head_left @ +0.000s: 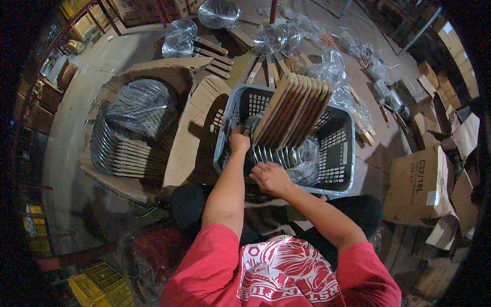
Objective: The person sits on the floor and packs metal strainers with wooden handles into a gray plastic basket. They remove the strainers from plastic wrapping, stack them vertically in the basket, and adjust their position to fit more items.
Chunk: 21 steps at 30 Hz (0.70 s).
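Note:
A stack of metal pans with flat wooden handles (294, 110) stands in the dark grey plastic basket (350, 153), handles pointing up and leaning to the right. My left hand (239, 139) is closed at the left side of the stack, just inside the basket wall, with its fingertips partly hidden. Bent over the near edge of the pans, my right hand (271, 178) has its fingers curled against their shiny rims (279, 156). Clear plastic wrap (308, 161) lies in the basket to the right of the pans.
On the left, an open cardboard carton (186, 135) holds more nested pans (135, 123). Plastic-wrapped pans (268, 40) and loose wrap lie on the floor ahead. A brown cardboard box (417, 187) stands at right, yellow crates (102, 286) at lower left.

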Motion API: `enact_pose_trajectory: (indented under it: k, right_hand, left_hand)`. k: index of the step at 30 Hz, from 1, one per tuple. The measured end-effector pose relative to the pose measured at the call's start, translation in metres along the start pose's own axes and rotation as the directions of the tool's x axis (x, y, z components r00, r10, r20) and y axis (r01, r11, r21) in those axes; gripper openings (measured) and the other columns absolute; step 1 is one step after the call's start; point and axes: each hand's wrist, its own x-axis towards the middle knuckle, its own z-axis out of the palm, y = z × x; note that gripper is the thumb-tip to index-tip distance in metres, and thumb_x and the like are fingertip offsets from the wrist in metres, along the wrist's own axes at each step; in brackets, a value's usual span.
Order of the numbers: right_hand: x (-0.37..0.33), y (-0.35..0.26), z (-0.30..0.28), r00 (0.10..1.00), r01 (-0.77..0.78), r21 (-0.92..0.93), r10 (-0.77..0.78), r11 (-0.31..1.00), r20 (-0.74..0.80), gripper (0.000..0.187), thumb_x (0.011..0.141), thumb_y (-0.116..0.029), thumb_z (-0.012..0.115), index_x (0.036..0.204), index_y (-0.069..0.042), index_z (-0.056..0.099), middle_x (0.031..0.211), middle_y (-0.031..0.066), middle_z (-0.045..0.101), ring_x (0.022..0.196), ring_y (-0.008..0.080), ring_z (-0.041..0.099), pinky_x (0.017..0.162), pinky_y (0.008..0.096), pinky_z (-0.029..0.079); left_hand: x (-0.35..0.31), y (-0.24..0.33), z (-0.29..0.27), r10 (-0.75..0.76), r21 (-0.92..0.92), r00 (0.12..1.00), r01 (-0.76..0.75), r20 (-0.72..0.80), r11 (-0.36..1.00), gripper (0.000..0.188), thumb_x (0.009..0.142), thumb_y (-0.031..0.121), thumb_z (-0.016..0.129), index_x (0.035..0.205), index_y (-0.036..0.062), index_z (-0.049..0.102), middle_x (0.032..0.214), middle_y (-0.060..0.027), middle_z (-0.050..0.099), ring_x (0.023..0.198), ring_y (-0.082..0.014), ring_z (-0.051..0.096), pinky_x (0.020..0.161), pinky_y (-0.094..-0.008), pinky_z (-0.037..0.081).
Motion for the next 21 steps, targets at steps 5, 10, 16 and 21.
enact_pose_trajectory:
  k: [5,10,16,21]
  right_hand:
    - [0.009,0.005,-0.007,0.993,0.112,0.025,-0.113,0.993,0.026,0.021,0.093,-0.028,0.061,0.094,-0.007,0.065,0.088,0.0114,0.064,0.085,0.0321,0.063,0.078,0.0442,0.052]
    - [0.01,0.004,0.003,0.999,0.042,0.047,-0.044,0.998,0.026,0.021,0.092,-0.027,0.06,0.096,-0.007,0.066,0.091,0.0116,0.065,0.087,0.0338,0.064,0.079,0.045,0.053]
    - [0.009,0.025,0.009,0.985,-0.138,0.042,0.132,0.99,0.114,0.026,0.095,-0.029,0.056,0.096,-0.005,0.064,0.094,0.0171,0.068,0.086,0.0385,0.067,0.077,0.0515,0.053]
    - [0.007,0.037,-0.001,0.937,-0.347,0.23,0.328,0.909,0.119,0.033,0.098,-0.035,0.053,0.109,-0.004,0.059,0.093,0.0213,0.069,0.086,0.0453,0.066,0.076,0.0541,0.052]
  left_hand:
    - [0.004,-0.015,0.012,-0.061,-0.017,0.997,0.06,-0.052,0.998,0.02,0.088,0.018,0.068,0.103,0.0063,0.068,0.102,-0.0214,0.069,0.098,-0.0419,0.066,0.083,-0.0482,0.051]
    - [0.008,-0.026,0.017,0.038,0.015,0.996,-0.037,-0.075,0.999,0.019,0.088,0.018,0.068,0.103,0.0073,0.068,0.1,-0.0208,0.069,0.099,-0.0423,0.065,0.083,-0.0486,0.052]
    - [0.006,-0.016,0.012,-0.127,0.03,0.988,0.13,-0.084,0.991,0.024,0.088,0.02,0.068,0.107,0.0049,0.068,0.109,-0.0217,0.069,0.103,-0.0427,0.064,0.088,-0.048,0.05]
    - [0.023,-0.025,0.02,-0.338,-0.017,0.941,0.338,-0.008,0.941,0.035,0.089,0.021,0.067,0.113,-0.0046,0.064,0.116,-0.0258,0.067,0.109,-0.0424,0.063,0.093,-0.0464,0.049]
